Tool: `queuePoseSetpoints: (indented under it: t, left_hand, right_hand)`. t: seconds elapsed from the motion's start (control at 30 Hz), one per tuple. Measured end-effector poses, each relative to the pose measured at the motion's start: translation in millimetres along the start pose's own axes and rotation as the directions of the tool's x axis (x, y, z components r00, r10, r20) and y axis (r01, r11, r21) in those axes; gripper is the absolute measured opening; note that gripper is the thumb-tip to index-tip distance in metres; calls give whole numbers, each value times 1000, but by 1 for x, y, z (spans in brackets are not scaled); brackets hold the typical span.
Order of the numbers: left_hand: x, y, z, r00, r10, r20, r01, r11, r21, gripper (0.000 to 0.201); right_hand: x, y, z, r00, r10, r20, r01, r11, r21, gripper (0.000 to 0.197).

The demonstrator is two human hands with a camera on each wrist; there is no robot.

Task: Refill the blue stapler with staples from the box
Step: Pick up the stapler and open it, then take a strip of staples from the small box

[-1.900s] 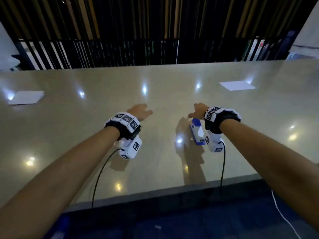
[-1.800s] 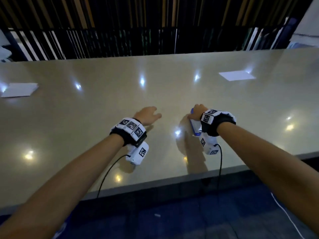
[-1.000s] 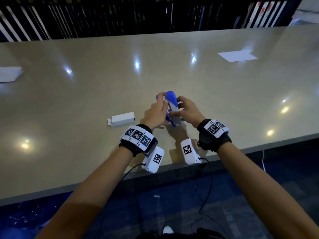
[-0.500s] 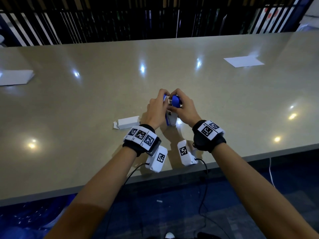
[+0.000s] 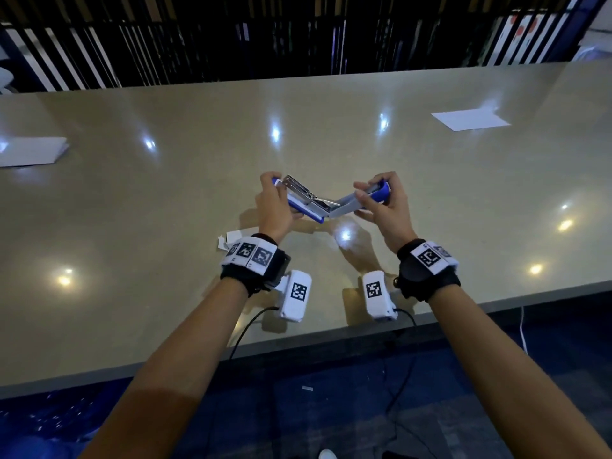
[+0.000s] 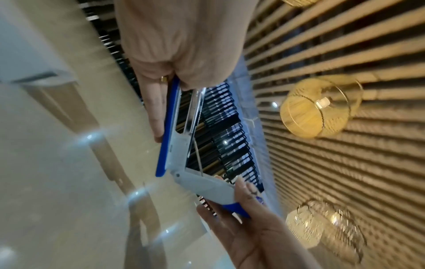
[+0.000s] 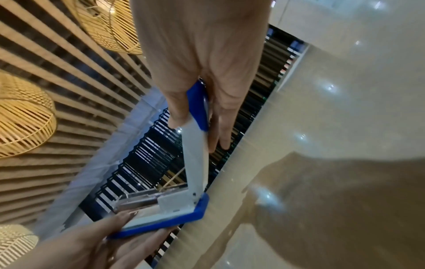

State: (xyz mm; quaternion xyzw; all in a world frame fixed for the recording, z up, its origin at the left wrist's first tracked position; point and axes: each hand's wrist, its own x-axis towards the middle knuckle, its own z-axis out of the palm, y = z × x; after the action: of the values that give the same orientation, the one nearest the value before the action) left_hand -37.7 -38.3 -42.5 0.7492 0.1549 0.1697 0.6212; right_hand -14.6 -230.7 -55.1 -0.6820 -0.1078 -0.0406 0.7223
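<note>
Beige tabletop [image 5: 430,193] under both hands; staple box [image 5: 228,238] lies just behind left wrist; left hand [image 5: 275,207] grips stapler [image 5: 318,207] base, magazine exposed (hinge at centre); right hand [image 5: 381,207] grips flipped-back lid; left grip sits nearer box.

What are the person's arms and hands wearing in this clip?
Bare forearms, no sleeves. Each wrist has a black strap topped by a white band with square black-and-white markers. A white marker-tagged camera box hangs under each, trailing a black cable. A gold ring is on one left-hand finger.
</note>
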Motion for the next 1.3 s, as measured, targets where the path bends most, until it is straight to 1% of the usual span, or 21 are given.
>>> queuePoseSetpoints:
  t: [0.1, 0.2, 0.27, 0.33, 0.4, 0.43, 0.5, 0.53, 0.63, 0.7, 0.77, 0.87, 0.9, 0.97, 1.03, 1.1, 1.13, 1.17, 1.23, 1.27, 1.3]
  left_hand:
    - [0, -3, 5, 998, -64, 22, 66, 992, -110, 19]
    - [1, -8, 6, 992, -121, 20, 123, 971, -206, 11]
    - [2, -10, 6, 989, -144, 16, 143, 953, -267, 13]
    - [3, -11, 3, 984, -176, 27, 172, 904, -391, 14]
    - [6, -10, 0, 978, -201, 61, 205, 856, -474, 14]
    - [6, -9, 0, 973, -215, 82, 227, 844, -486, 15]
    - [4, -6, 0, 963, -242, 119, 269, 831, -486, 15]
    - [3, -5, 2, 956, -257, 140, 293, 824, -484, 16]
    - [-2, -3, 12, 935, -296, 195, 354, 799, -486, 17]
    - [-2, -2, 16, 930, -304, 208, 367, 802, -471, 18]
    - [0, -3, 14, 929, -305, 211, 370, 806, -462, 17]
    - [4, -4, 6, 921, -310, 238, 385, 824, -416, 16]
    - [5, -4, 4, 916, -313, 251, 391, 835, -387, 16]
    - [5, -4, 3, 905, -320, 282, 406, 849, -339, 19]
    - [7, -4, 0, 899, -322, 295, 405, 868, -287, 22]
    - [11, -6, -5, 903, -314, 292, 390, 885, -253, 19]
    - [14, -7, -10, 910, -308, 277, 375, 896, -236, 19]
    - [17, -9, -15, 921, -303, 245, 353, 914, -200, 24]
    - [25, -15, -28, 955, -249, 160, 257, 966, -33, 41]
    - [29, -18, -36, 970, -199, 137, 189, 978, 85, 47]
    - [31, -18, -43, 980, -151, 127, 123, 971, 205, 49]
  right_hand:
    - [13, -3, -5, 989, -138, -54, 122, 965, -234, 23]
    - [24, -4, -12, 980, -190, -64, 152, 914, -375, 27]
    - [28, 2, -18, 979, -187, -80, 133, 886, -444, 28]
    - [29, 9, -26, 990, -112, -81, 60, 879, -473, 25]
    - [27, 13, -32, 999, -26, -18, 13, 850, -526, 24]
    - [25, 14, -32, 999, -16, 32, 31, 817, -576, 23]
    - [25, 14, -29, 990, -20, 143, 112, 727, -677, 25]
    - [24, 13, -25, 980, -16, 199, 156, 685, -712, 29]
    - [21, 12, -4, 927, -6, 375, 309, 582, -753, 42]
    - [21, 10, 7, 907, -2, 421, 349, 565, -748, 43]
    - [22, 8, 10, 897, 38, 440, 335, 593, -732, 43]
    - [25, 9, 13, 855, 93, 511, 339, 647, -684, 45]
    - [26, 9, 17, 854, 98, 512, 339, 642, -688, 43]
    - [28, 9, 28, 882, 38, 470, 345, 627, -698, 35]
    - [29, 9, 38, 899, -17, 438, 366, 578, -729, 30]
    - [29, 9, 46, 897, 10, 443, 377, 506, -775, 30]
    - [29, 10, 50, 902, 36, 430, 362, 481, -799, 30]
    - [28, 10, 54, 912, 54, 406, 338, 461, -820, 29]
    - [26, 11, 60, 937, 76, 341, 279, 426, -861, 28]
    - [25, 13, 64, 947, 90, 309, 248, 404, -880, 28]
    - [24, 13, 67, 952, 116, 282, 222, 372, -901, 30]
